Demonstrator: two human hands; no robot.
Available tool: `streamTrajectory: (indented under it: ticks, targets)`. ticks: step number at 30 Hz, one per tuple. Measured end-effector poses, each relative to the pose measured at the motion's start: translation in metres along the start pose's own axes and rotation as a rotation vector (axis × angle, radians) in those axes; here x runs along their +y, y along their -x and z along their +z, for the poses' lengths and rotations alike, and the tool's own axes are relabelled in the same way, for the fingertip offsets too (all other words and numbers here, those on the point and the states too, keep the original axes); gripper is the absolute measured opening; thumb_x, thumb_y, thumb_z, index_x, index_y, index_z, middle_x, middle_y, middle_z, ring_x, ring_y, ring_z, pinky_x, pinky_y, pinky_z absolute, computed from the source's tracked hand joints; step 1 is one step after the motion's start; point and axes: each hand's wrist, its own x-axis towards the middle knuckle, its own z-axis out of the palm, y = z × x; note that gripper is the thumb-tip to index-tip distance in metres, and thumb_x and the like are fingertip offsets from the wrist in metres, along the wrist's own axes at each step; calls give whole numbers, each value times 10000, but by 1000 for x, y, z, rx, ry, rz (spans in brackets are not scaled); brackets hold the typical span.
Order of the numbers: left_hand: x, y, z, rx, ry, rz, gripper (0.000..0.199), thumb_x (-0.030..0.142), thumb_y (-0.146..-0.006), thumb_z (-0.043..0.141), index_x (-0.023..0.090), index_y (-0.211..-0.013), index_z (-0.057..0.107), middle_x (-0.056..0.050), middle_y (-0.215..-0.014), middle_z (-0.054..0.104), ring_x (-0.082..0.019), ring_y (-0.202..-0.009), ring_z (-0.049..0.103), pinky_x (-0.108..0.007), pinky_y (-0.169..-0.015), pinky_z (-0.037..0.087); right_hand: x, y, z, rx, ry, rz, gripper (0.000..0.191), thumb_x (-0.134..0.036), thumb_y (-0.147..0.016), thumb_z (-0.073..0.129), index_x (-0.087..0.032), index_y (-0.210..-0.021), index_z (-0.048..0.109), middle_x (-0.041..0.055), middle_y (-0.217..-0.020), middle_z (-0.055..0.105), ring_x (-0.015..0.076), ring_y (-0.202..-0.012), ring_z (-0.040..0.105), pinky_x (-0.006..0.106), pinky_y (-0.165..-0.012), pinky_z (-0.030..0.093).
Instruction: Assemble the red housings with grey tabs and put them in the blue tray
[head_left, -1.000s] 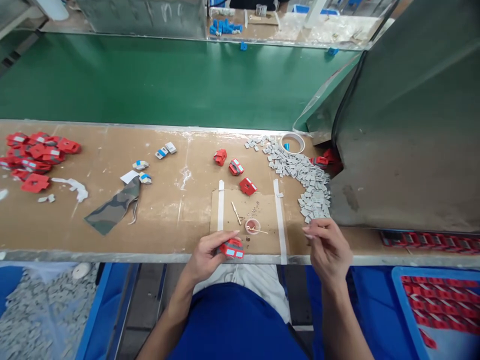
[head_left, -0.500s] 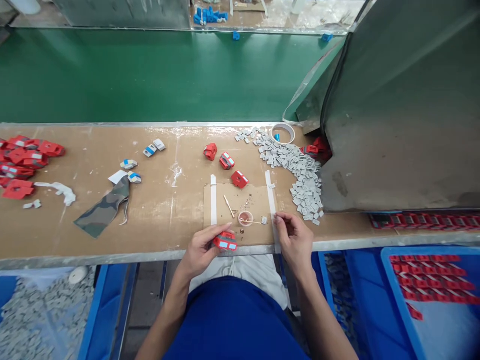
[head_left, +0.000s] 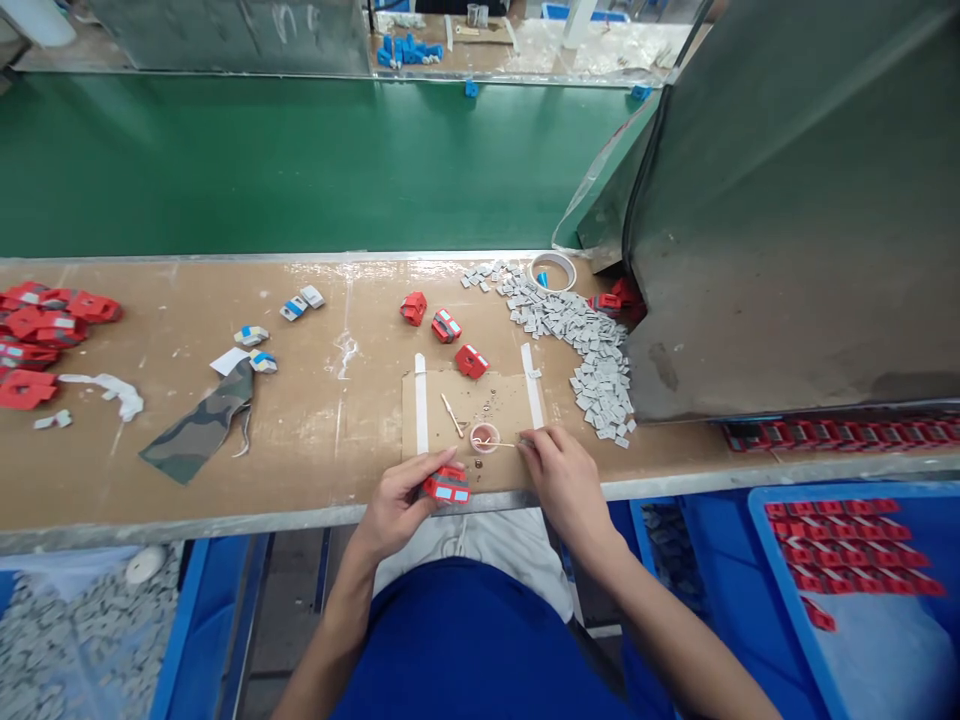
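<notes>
My left hand (head_left: 401, 503) grips a small red toy vehicle body (head_left: 448, 485) with pale window patches, near the table's front edge. Thumb and forefinger of my right hand (head_left: 564, 480) close at the outer end of a thin stick (head_left: 504, 444). Its other end rests in a small round cup (head_left: 484, 437) of reddish-brown stuff. Whether the fingers pinch the stick or a grey tile there is hidden. Beyond the cup lie a second stick (head_left: 452, 416) and three red pieces, the nearest one (head_left: 472, 361) tipped on its side.
Many grey tiles (head_left: 600, 370) spread at the right beside a tape roll (head_left: 552, 272). Red pieces (head_left: 45, 325) pile up at far left, near a camouflage cloth (head_left: 202, 425). A metal housing (head_left: 787, 220) stands at right; a blue tray (head_left: 862, 640) of red parts sits below.
My right hand has moved left from the tape strip to the stick's outer end, covering the grey tile that lay there. My left hand still holds the red toy vehicle body.
</notes>
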Motion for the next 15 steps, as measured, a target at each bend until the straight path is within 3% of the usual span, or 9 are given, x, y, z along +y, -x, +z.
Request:
streamTrajectory:
  ticks: [5, 9, 12, 15]
  targets:
    - [-1, 3, 2, 8, 152, -102, 508, 174, -951, 687, 242, -1449, 617, -121, -1199, 809, -218, -1019, 788, -298, -870, 612, -3, 3, -1, -11, 161, -81, 233, -114, -1045, 476, -132, -1004, 705, 139, -955, 683, 261, -865, 641, 354, -785, 519]
    - [3, 3, 5, 28, 250, -149, 345, 245, -936, 739, 206, -1275, 692, -130, -1166, 814, -211, -980, 788, -272, -828, 609, 7, 1, 0, 60, 118, -139, 263, -124, -1062, 450, -91, -1085, 709, 164, -1013, 695, 261, -883, 637, 363, -801, 528]
    - [4, 1, 6, 36, 272, -123, 293, 290, -925, 764, 196, -1199, 725, -129, -1131, 822, -213, -968, 790, -275, -835, 609, 14, 0, -5, 92, 1, -128, 271, -162, -1073, 453, -119, -1065, 721, 135, -980, 696, 251, -863, 646, 359, -771, 536]
    - [4, 0, 6, 40, 276, -90, 291, 317, -919, 775, 204, -1185, 752, -126, -1123, 827, -217, -969, 796, -280, -842, 614, 10, 3, -18, 86, -302, -32, 194, -192, -1050, 539, -178, -1002, 727, 85, -949, 697, 216, -840, 669, 318, -731, 546]
